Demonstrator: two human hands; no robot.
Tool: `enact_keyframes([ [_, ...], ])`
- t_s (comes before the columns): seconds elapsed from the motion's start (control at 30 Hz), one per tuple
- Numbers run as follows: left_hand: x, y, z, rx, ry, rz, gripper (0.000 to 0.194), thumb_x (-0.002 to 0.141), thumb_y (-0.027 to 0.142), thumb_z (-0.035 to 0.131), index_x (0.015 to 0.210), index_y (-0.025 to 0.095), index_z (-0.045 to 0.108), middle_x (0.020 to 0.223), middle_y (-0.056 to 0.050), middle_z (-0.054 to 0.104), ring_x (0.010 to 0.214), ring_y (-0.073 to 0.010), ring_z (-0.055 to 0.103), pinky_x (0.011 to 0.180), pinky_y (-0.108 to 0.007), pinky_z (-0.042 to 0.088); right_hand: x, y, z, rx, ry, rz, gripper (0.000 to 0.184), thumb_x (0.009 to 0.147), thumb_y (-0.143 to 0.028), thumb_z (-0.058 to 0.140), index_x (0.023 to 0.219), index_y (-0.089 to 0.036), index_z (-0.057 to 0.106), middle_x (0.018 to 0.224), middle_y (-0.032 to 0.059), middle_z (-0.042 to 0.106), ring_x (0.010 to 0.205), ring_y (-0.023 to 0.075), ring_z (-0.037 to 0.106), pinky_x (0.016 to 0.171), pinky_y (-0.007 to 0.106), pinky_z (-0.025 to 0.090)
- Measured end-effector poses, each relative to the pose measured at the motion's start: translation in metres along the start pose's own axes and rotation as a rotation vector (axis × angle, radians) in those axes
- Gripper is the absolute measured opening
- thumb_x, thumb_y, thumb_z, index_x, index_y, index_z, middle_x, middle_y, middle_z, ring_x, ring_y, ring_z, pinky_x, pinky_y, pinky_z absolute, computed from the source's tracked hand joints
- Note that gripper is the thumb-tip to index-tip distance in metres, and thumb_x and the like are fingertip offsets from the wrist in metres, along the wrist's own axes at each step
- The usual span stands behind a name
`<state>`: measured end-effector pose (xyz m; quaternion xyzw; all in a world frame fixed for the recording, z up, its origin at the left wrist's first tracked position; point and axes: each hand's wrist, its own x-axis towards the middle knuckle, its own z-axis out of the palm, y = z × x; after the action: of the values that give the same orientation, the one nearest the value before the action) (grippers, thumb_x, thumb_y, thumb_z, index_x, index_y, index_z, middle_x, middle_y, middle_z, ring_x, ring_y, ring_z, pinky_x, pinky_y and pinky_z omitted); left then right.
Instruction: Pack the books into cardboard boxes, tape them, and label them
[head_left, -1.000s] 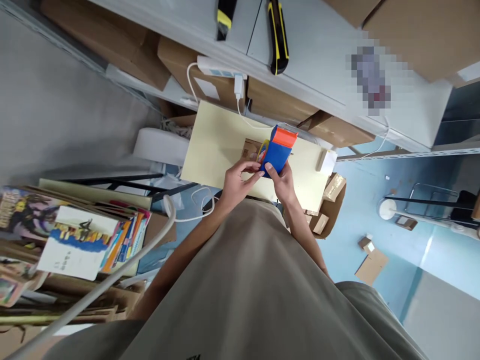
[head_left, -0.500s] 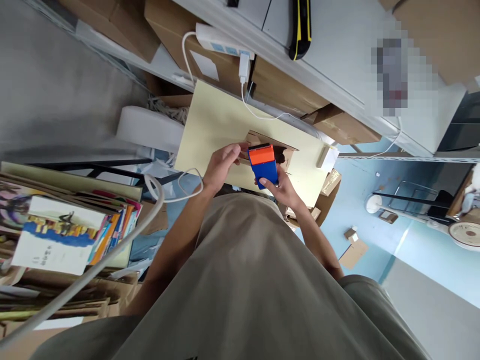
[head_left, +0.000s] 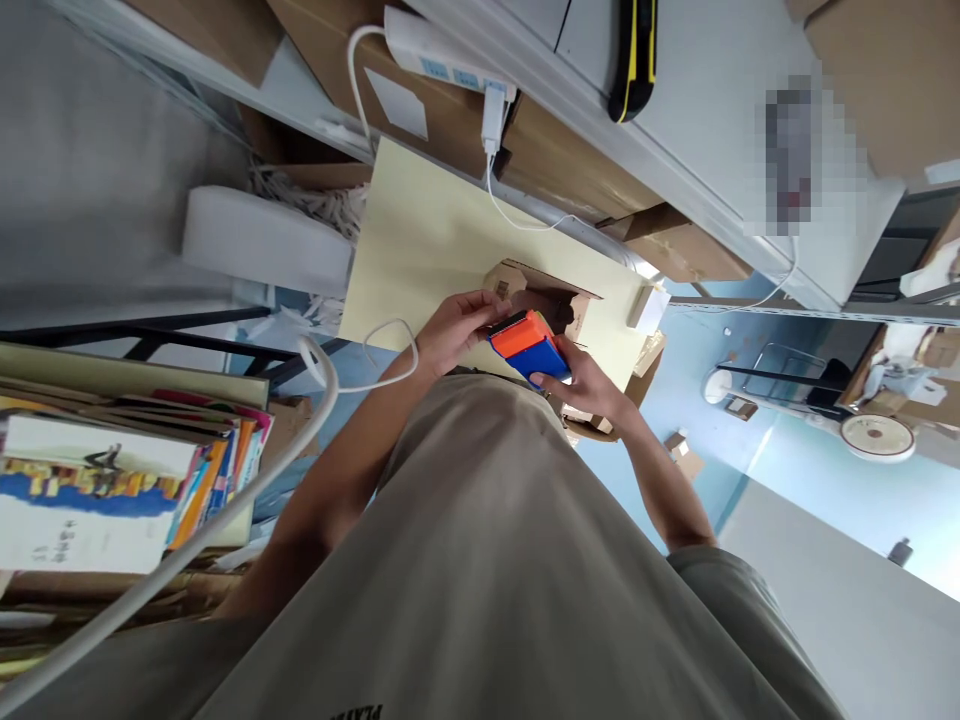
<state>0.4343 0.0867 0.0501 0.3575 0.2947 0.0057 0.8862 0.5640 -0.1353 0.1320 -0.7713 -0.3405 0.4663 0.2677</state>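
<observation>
My right hand [head_left: 589, 383] is wrapped round the lower end of a blue-and-orange tape dispenser [head_left: 541, 362], with the thumb across its blue side. The dispenser is tilted, its orange end with a dark edge pointing up and left. My left hand [head_left: 457, 328] is at that end, thumb and forefinger drawn together by the dark edge. Whatever lies between those fingertips is too small to make out. Just beyond the dispenser, an open cardboard box [head_left: 577, 312] lies on the pale yellow tabletop [head_left: 427, 230].
A small white box [head_left: 649, 308] stands at the table's right end. A power strip [head_left: 442, 62] with a plugged-in charger is behind it. On the shelf above lies a yellow-and-black utility knife [head_left: 635, 65]. Books [head_left: 90, 490] and a white cable [head_left: 247, 480] are at the left.
The dispenser has turned and tilted from upright, and its yellow ring no longer shows. My left hand has left its lower end, moved away opened, then come to its orange end.
</observation>
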Motion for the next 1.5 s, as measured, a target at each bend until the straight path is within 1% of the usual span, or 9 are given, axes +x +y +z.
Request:
enact_keyframes([
  [0.17, 0.002, -0.002, -0.008, -0.076, -0.058, -0.12, 0.058, 0.065, 0.064, 0.111, 0.091, 0.02, 0.083, 0.091, -0.004, 0.078, 0.088, -0.019, 0.072, 0.083, -0.034, 0.06, 0.002, -0.012, -0.009, -0.082, -0.031, 0.012, 0.062, 0.101, -0.078, 0.071, 0.13, -0.024, 0.062, 0.096, 0.0038, 0.076, 0.079, 0.0248, 0.066, 0.071, 0.039, 0.054],
  [0.3, 0.009, -0.008, -0.015, -0.062, -0.055, -0.106, 0.056, 0.066, 0.062, 0.11, 0.086, 0.02, 0.079, 0.087, -0.004, 0.076, 0.084, -0.0188, 0.072, 0.077, -0.033, 0.058, 0.008, -0.029, -0.018, -0.185, -0.052, 0.095, 0.06, 0.097, -0.08, 0.069, 0.12, -0.025, 0.063, 0.089, 0.0028, 0.073, 0.074, 0.024, 0.064, 0.068, 0.037, 0.049],
  [0.47, 0.016, -0.023, -0.017, -0.035, 0.07, -0.05, 0.043, 0.082, 0.054, 0.102, 0.085, 0.019, 0.076, 0.083, -0.005, 0.074, 0.079, -0.0188, 0.071, 0.072, -0.034, 0.057, 0.025, -0.051, -0.025, -0.32, -0.055, 0.259, 0.065, 0.098, -0.089, 0.065, 0.107, -0.024, 0.066, 0.089, 0.0054, 0.076, 0.077, 0.0246, 0.068, 0.07, 0.035, 0.048],
  [0.67, 0.021, -0.026, -0.02, -0.02, 0.206, 0.02, 0.037, 0.082, 0.048, 0.1, 0.081, 0.02, 0.075, 0.081, -0.003, 0.074, 0.075, -0.0158, 0.065, 0.074, -0.033, 0.055, 0.045, -0.079, -0.045, -0.42, -0.15, 0.349, 0.066, 0.098, -0.089, 0.068, 0.104, -0.023, 0.073, 0.09, 0.0067, 0.079, 0.079, 0.0236, 0.072, 0.068, 0.034, 0.048],
  [0.8, 0.035, -0.024, -0.039, -0.059, 0.293, 0.033, 0.033, 0.085, 0.044, 0.097, 0.084, 0.02, 0.074, 0.085, -0.003, 0.075, 0.08, -0.0156, 0.067, 0.08, -0.033, 0.056, 0.052, -0.105, -0.076, -0.456, -0.254, 0.438, 0.072, 0.095, -0.095, 0.069, 0.094, -0.023, 0.071, 0.08, 0.0051, 0.078, 0.07, 0.0205, 0.071, 0.063, 0.033, 0.046],
  [0.93, 0.053, -0.037, -0.059, -0.102, 0.32, 0.005, 0.033, 0.084, 0.041, 0.098, 0.082, 0.02, 0.072, 0.083, -0.003, 0.073, 0.076, -0.0141, 0.065, 0.079, -0.033, 0.055, 0.062, -0.129, -0.096, -0.498, -0.319, 0.519, 0.073, 0.094, -0.095, 0.07, 0.088, -0.022, 0.071, 0.07, 0.0033, 0.076, 0.063, 0.0181, 0.07, 0.06, 0.031, 0.046],
  [1.13, 0.068, -0.064, -0.067, -0.19, 0.374, -0.005, 0.035, 0.077, 0.043, 0.1, 0.082, 0.022, 0.073, 0.083, -0.002, 0.073, 0.075, -0.0126, 0.062, 0.078, -0.031, 0.053, 0.075, -0.145, -0.092, -0.469, -0.374, 0.609, 0.074, 0.095, -0.094, 0.069, 0.082, -0.022, 0.074, 0.066, 0.0053, 0.076, 0.058, 0.0189, 0.071, 0.058, 0.032, 0.051],
  [1.33, 0.083, -0.084, -0.062, -0.21, 0.354, -0.044, 0.039, 0.08, 0.049, 0.1, 0.083, 0.024, 0.07, 0.081, -0.002, 0.069, 0.079, -0.0141, 0.064, 0.078, -0.031, 0.052, 0.088, -0.139, -0.084, -0.479, -0.335, 0.64, 0.075, 0.092, -0.095, 0.072, 0.076, -0.022, 0.076, 0.059, 0.0051, 0.072, 0.056, 0.0203, 0.072, 0.06, 0.035, 0.057],
  [1.5, 0.092, -0.097, -0.059, -0.249, 0.385, -0.079, 0.045, 0.077, 0.053, 0.103, 0.087, 0.023, 0.071, 0.088, -0.001, 0.073, 0.087, -0.0134, 0.063, 0.082, -0.03, 0.051, 0.092, -0.132, -0.081, -0.491, -0.304, 0.646, 0.07, 0.093, -0.092, 0.075, 0.081, -0.023, 0.078, 0.062, 0.008, 0.073, 0.066, 0.0271, 0.079, 0.066, 0.039, 0.063],
])
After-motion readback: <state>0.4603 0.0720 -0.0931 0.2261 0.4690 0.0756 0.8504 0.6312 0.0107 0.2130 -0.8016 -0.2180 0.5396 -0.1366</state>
